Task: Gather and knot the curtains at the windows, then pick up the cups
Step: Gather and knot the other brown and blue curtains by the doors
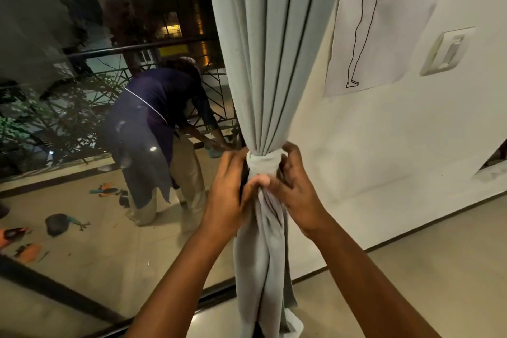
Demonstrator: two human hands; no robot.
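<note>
Hands gripped the knot (pixel 264 164) on the curtain (pixel 270 63): left hand (pixel 229 186) and right hand (pixel 295 189) both curled round it. Best move: cinch evenly; keep folds bunched.

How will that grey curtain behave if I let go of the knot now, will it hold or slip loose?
The curtain looks soft and floppy: below the knot it hangs in limp twisted folds. The wrap looks snug, so it will probably hold, though smooth fabric may loosen a little. Both the left hand and right hand grip it.
</note>
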